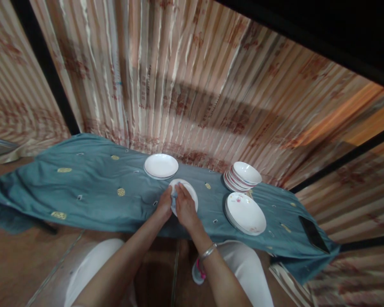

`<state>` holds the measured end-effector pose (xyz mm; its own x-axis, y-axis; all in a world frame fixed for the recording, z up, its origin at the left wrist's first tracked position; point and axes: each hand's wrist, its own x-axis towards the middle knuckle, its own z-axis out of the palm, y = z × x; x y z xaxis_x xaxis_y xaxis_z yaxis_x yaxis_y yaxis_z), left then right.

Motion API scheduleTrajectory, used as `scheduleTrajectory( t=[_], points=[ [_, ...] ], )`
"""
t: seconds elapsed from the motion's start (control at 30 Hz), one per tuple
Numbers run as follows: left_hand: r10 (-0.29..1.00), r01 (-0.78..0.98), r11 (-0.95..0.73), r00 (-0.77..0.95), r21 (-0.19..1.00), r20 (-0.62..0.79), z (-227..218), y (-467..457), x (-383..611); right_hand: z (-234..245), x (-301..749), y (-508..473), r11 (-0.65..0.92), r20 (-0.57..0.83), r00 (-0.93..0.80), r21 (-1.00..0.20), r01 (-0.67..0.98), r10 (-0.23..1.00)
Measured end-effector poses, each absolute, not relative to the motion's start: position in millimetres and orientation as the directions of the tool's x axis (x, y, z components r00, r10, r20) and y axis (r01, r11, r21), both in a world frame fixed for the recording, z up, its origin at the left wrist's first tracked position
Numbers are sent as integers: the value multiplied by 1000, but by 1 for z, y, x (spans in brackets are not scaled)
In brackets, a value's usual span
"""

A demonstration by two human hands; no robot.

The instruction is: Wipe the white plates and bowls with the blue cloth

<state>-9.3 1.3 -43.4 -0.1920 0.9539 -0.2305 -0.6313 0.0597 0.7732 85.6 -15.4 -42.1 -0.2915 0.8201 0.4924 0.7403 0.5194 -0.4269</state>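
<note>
A small white plate (193, 191) lies at the front middle of the cloth-covered table. My left hand (165, 204) closes on the plate's left rim. Pressed onto the plate's face is my right hand (185, 207), with a light blue-grey cloth (173, 197) under its fingers. Part of the plate and most of the cloth are hidden by my hands. Just behind, to the left, rests a short stack of white plates (161, 165).
To the right stand a stack of white bowls (247, 172) and a stack of flower-patterned plates (245, 213). A dark flat phone-like object (312, 233) lies near the right end of the green tablecloth (96, 183). Behind the table hangs a striped curtain (179, 85); dark frame bars flank it.
</note>
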Motion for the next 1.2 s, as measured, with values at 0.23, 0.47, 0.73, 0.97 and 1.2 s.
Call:
scheduleTrajectory(
  t=[0.23, 0.47, 0.73, 0.97, 1.2],
  points=[
    [922, -705, 138, -166, 696, -351, -27, -1, -6, -56, 112, 34, 474, 468, -213, -560, 680, 858],
    [886, -711, 171, -191, 682, -422, -27, 3, -4, -83, 153, 34, 327, 378, -104, -592, 737, 920],
    [910, -688, 160, -175, 708, -375, -14, 0, 1, -88, 164, 1, 335, 455, -95, -482, 810, 885],
    [979, -494, 81, -122, 866, -161, 3, -16, 14, -65, 172, -8, 246, 336, -103, -415, 876, 936],
    [997, -84, -9, -79, 996, 3, 5, -25, 37, -56, 190, 1, 200, 299, 21, -688, 697, 954]
  ],
)
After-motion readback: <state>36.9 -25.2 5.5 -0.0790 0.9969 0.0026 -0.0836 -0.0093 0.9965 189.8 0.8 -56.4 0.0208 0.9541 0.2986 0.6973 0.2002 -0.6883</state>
